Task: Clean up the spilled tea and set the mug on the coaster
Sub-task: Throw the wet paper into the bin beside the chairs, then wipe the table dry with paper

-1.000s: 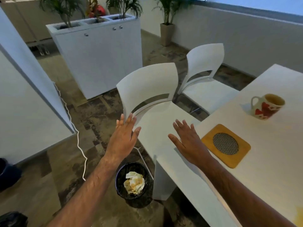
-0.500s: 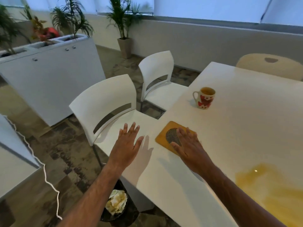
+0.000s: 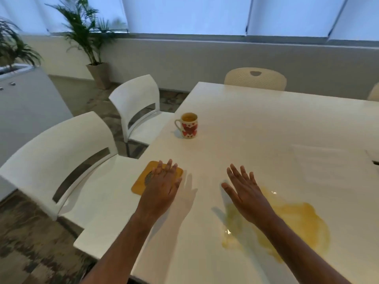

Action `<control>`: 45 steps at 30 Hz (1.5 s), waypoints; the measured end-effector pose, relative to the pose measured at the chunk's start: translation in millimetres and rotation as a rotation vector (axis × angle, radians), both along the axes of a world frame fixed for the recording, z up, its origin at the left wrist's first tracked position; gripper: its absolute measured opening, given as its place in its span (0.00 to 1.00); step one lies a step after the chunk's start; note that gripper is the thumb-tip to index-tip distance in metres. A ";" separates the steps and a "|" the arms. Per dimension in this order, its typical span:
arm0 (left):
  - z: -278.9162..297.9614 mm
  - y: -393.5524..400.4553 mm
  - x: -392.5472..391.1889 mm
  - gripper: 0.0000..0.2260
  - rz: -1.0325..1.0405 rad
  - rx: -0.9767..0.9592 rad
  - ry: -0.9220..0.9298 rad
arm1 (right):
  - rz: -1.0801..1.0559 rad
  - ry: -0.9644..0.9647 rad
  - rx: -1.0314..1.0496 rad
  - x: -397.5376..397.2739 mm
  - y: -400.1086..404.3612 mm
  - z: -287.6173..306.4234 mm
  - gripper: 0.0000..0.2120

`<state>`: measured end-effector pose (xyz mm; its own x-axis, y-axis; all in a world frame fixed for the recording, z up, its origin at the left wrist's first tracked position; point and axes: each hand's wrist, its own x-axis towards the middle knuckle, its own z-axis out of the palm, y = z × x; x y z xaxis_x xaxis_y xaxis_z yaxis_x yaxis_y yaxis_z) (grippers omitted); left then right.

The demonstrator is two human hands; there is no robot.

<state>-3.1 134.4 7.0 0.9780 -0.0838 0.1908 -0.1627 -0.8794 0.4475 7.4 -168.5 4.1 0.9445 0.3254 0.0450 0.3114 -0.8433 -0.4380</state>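
Left hand [image 3: 164, 188]: fingers straight, spread, holding nothing; positioned above coaster [image 3: 141, 182], covering its right part. Contact with coaster: cannot tell. Coaster lies at left edge of table [image 3: 256, 124], near front-left corner. Right hand [image 3: 245, 193]: fingers straight, spread wide, empty; over left margin of tea spill [image 3: 297, 222], which spreads toward front edge. Mug [image 3: 189, 128]: upright on table near left edge, beyond both hands, well apart from coaster.
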 end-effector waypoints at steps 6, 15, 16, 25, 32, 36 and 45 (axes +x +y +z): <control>-0.9 -61.9 19.4 0.30 -0.114 0.026 0.009 | -0.112 0.001 0.010 -9.8 -65.8 -2.4 0.42; -8.5 -137.7 36.6 0.27 -0.216 0.059 0.008 | -0.254 0.022 0.035 -28.0 -143.2 -6.2 0.44; -9.7 -145.1 38.3 0.27 -0.227 0.057 0.009 | -0.266 0.027 0.039 -29.8 -150.6 -6.7 0.44; -12.3 -200.4 48.9 0.28 -0.309 0.062 0.007 | -0.356 0.054 0.068 -40.7 -205.7 -12.5 0.47; -13.2 -224.6 54.5 0.28 -0.330 0.055 0.027 | -0.404 -0.024 0.038 -18.5 -242.3 -18.5 0.35; -15.8 -229.9 58.1 0.27 -0.336 0.061 0.033 | -0.449 -0.080 0.031 8.0 -260.9 -13.7 0.30; -20.5 -235.8 63.1 0.27 -0.331 0.055 0.029 | -0.451 0.018 -0.096 44.9 -274.9 -24.1 0.26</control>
<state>60.0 -101.4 -13.5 0.9011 -0.4069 0.1499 -0.4312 -0.8041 0.4093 52.3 -443.3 -20.0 0.9931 -0.1164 0.0172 -0.1029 -0.9297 -0.3537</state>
